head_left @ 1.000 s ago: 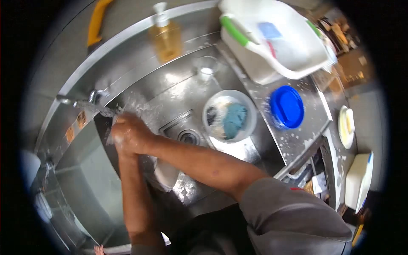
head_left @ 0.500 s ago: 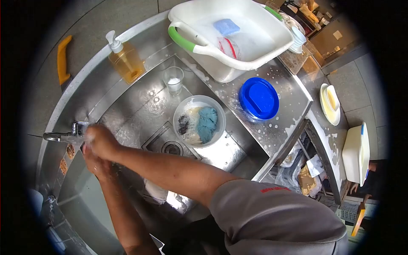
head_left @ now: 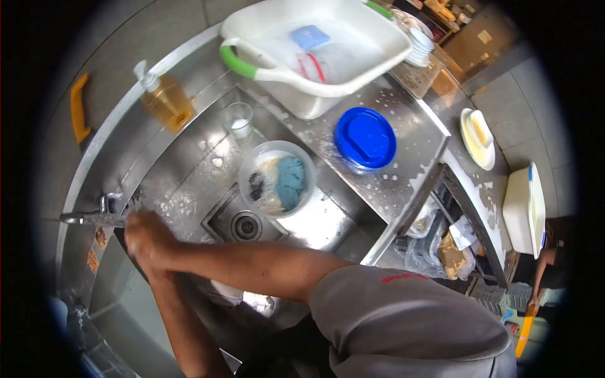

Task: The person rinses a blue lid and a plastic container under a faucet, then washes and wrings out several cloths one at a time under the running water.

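My right hand is pressed against my left hand at the mouth of the metal faucet, at the left of the sink. Motion smears the fingers of my right hand. My left hand is mostly hidden under it, so its fingers do not show. To the right of both hands, a clear round tub stands in the sink basin, holding a teal cloth, a dark clump and something pale and wet. A small clear cup with white contents stands behind the tub.
Beyond the basin sit an amber soap pump bottle and a white washtub with suds and a blue sponge. A blue lid lies on the wet counter. Another person's arm shows at far right.
The view has shifted, so the sink items appear further left and higher. My hands remain together by the faucet, and my right hand now covers more of my left.
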